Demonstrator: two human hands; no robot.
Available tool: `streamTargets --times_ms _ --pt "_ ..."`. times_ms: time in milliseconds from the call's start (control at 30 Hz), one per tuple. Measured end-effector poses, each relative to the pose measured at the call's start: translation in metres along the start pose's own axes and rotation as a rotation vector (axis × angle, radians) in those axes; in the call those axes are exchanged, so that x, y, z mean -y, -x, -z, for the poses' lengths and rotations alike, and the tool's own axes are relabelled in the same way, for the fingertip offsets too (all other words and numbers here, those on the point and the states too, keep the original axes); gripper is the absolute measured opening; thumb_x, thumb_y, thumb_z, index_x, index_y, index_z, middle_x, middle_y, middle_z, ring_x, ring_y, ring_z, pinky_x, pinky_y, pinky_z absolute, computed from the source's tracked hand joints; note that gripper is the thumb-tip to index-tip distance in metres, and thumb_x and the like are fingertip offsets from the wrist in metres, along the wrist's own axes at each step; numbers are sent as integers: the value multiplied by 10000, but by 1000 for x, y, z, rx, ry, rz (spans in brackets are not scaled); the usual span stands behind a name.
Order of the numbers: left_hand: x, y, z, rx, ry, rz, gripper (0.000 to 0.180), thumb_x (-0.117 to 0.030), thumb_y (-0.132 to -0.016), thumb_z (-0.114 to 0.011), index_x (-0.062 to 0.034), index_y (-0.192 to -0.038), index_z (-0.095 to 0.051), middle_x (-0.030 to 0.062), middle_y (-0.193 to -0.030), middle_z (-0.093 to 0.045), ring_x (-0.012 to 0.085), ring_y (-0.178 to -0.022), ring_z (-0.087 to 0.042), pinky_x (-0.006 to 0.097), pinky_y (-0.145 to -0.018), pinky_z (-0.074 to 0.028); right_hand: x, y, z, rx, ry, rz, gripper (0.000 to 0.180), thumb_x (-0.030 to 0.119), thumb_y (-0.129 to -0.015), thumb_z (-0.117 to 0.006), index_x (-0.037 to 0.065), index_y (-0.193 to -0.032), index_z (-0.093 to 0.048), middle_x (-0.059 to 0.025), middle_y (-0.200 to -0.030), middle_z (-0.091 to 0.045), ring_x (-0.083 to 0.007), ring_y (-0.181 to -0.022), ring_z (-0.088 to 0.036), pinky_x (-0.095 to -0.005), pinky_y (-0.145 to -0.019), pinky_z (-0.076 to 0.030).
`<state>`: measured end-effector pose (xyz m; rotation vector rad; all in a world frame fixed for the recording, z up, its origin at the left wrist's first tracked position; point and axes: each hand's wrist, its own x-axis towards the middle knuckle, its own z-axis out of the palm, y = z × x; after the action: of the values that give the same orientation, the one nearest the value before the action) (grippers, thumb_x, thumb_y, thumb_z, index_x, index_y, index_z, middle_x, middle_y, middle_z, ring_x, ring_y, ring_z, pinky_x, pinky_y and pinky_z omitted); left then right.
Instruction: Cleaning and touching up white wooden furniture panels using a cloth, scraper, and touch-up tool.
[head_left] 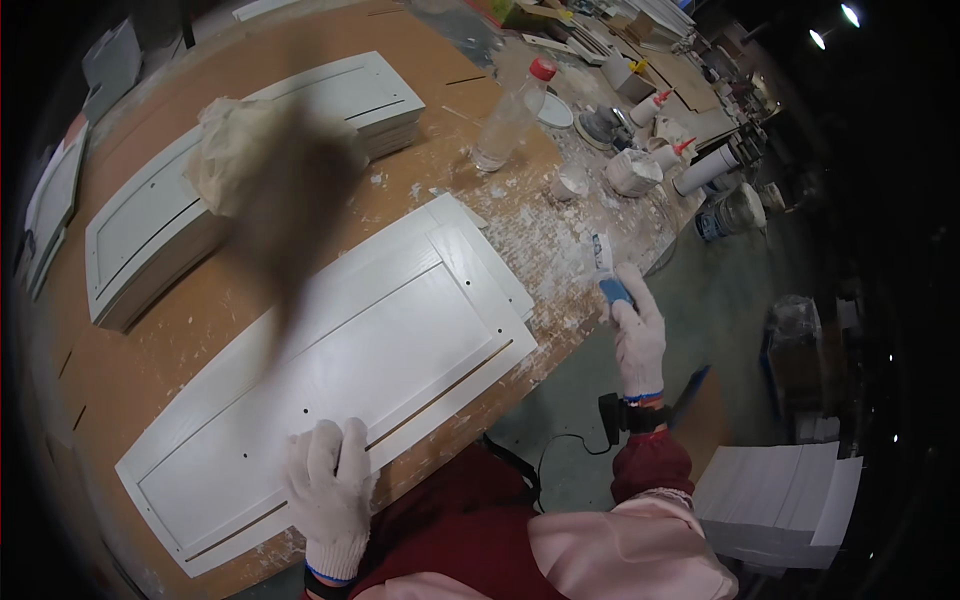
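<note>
On the table (130, 330), my left hand (328, 490) presses flat, fingers apart, on the white door panel (340, 380); my right hand (636, 330) holds fingers clamped on a blue-handled putty knife (608, 272). Step: filling; next, I judge, blade to panel.

place: woodworking workshop | signs: paint-spattered workbench (120, 370), stacked white cabinet doors (770, 500), glue bottles (650, 106)

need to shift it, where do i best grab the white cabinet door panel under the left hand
Grip the white cabinet door panel by its long near edge, from the person's side: that edge overhangs the workbench beside the left hand, so fingers can slip under the flat panel.
</note>
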<state>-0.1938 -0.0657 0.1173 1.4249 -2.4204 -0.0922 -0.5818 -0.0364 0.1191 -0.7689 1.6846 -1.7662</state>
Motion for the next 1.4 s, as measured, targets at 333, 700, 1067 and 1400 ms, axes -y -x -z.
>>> streamTargets --times_ms 333,700,1067,1400 --pt "-5 -9 -6 -59 137 -96 340 -110 -721 -685 -163 -1056 -662 10 -984 -553 203 -866 -568 366 -723 -468 -7 -171 -11 -150 590 314 405 47 -863 -607 23 -1267 -602 -71 -1162 -672 -173 -942 -637 -293 -841 -484" --pt "-3 -6 -13 -59 142 -122 475 -75 -638 -756 -155 -1098 -673 -17 -981 -558 208 -837 -561 357 -670 -441 -39 -228 -38 -45 1178 371 212 153 -787 -607 86 -974 -684 -175 -910 -679 -351 -890 -642 -392 -776 -482" --pt "-3 -8 -14 -72 194 -99 491 -93 -613 -767 -166 -1091 -685 -17 -985 -566 218 -863 -572 372 -684 -466 -41 -238 -32 -28 1220 362 238 143 -780 -613 110 -1002 -692 -168 -918 -687 -343 -898 -652 -394 -792 -489" --pt "-6 -8 -12 -89 134 -88 502 -98 -596 -777 -186 -1080 -677 -24 -970 -565 215 -851 -572 355 -677 -467 -40 -233 -29 -36 1179 360 256 132 -780 -616 113 -1023 -695 -181 -918 -685 -350 -905 -651 -404 -803 -490"
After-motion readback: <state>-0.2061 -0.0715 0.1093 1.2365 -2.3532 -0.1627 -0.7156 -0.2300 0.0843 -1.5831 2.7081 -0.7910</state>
